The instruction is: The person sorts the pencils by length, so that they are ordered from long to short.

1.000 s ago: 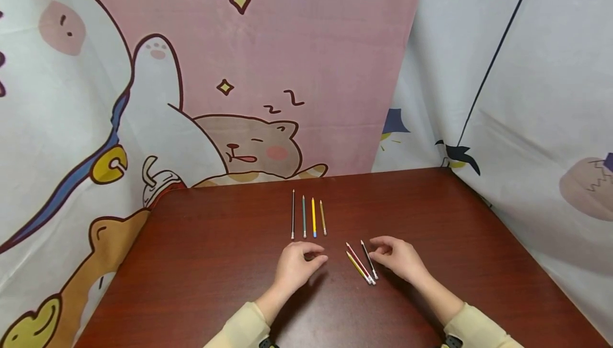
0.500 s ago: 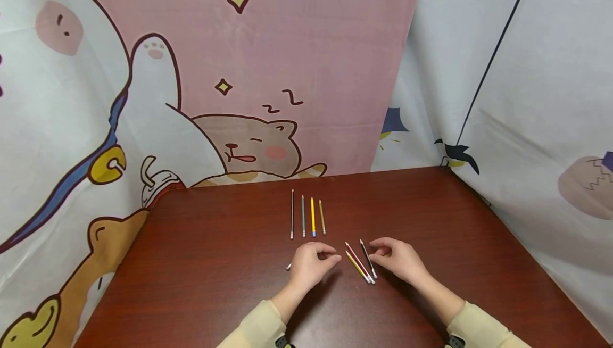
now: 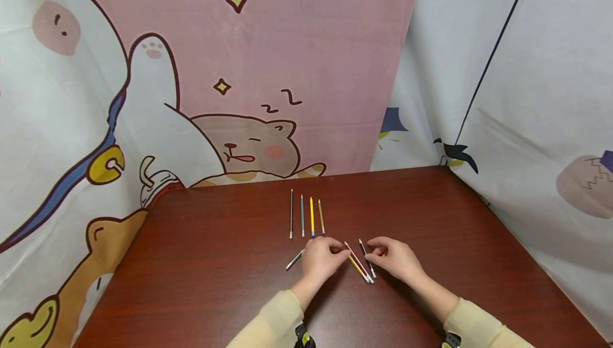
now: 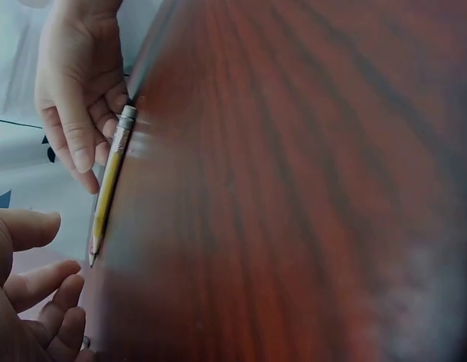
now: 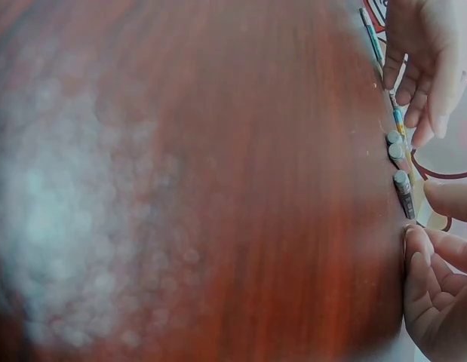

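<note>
Three pencils lie close together between the hands in the head view: a yellow one (image 3: 356,266), a red one (image 3: 359,264) and a black one (image 3: 371,269). Their eraser ends point toward the person. My left hand (image 3: 323,259) hovers at the tips of the red and yellow pencils, thumb and fingers apart. My right hand (image 3: 395,258) is beside the black pencil, its thumb overlapping it. In the left wrist view the yellow pencil (image 4: 110,181) lies in front of the left fingers. A gap shows between right thumb and fingers (image 5: 418,249) in the right wrist view.
Beyond the left hand, several pencils lie in a row: black (image 3: 291,215), teal (image 3: 302,217), yellow with a blue end (image 3: 312,217), and gold-brown (image 3: 321,217). Another pencil (image 3: 294,261) pokes out left of the left hand. Printed cloth (image 3: 306,71) borders the dark-red table (image 3: 215,268).
My left hand has moved right, up to the red and yellow pencils, uncovering the pencil on its left. The right hand has stayed nearly in place beside the black pencil.
</note>
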`<state>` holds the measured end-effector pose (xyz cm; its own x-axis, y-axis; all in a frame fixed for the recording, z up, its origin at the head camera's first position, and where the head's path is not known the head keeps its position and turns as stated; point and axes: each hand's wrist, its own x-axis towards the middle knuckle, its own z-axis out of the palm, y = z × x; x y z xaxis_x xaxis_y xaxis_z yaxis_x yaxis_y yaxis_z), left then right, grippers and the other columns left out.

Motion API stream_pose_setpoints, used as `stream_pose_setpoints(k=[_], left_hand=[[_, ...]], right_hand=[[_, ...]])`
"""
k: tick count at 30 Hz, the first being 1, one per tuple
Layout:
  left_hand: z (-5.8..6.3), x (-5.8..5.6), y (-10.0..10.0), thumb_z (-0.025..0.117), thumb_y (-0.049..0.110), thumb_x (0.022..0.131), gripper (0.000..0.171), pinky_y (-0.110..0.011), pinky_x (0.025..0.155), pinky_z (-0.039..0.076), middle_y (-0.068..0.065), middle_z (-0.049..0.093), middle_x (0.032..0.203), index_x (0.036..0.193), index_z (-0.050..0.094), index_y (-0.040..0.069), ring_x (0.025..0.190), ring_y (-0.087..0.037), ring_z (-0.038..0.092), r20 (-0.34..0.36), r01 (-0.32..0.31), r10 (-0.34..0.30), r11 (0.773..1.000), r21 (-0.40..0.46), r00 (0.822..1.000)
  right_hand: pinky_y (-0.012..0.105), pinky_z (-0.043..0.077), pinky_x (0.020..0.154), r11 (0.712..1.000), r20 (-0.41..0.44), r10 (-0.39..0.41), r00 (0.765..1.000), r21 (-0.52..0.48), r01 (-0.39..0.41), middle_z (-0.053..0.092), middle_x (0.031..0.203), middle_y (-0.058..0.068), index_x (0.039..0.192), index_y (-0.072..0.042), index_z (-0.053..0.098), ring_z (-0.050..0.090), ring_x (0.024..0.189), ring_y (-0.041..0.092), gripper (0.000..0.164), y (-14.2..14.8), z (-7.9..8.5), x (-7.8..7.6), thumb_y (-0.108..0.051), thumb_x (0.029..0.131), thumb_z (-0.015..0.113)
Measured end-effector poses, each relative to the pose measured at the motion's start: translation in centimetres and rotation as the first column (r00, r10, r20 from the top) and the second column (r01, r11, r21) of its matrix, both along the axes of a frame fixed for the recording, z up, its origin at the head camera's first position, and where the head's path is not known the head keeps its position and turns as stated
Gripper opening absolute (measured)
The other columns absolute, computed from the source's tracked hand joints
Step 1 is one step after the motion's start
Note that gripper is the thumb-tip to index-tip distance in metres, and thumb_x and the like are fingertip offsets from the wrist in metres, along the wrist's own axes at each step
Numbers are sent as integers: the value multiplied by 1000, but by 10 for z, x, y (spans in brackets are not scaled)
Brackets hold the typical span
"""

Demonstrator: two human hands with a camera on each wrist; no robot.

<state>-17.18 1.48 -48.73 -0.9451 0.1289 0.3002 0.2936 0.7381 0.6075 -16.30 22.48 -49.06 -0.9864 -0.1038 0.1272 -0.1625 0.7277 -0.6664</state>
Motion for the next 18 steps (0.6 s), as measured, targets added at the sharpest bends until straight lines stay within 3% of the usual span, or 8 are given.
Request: stream_pose_setpoints(k=[10,18], left_hand=[[-3,-5,14,84,39,73,20,-42,70,42,8,69,76,78,77,20,80,-21,60,-13,-67,66,994,-86,998],[-7,-8,23,85,45,70,28,-39,69,38,8,66,75,81,77,21,81,-21,58,14,-74,76,992,-101,997]], right_hand=[[26,43,58,1000,20,-9,1000,14,8,64,71,-10,107,-4,72,55,62,6,32,-1,-2,-3,-20,81,81],[26,43,58,999,-1,-18,1000,47,18,62,71,-12,105,-7,73,53,61,5,32,-2,-3,-4,-23,79,83]])
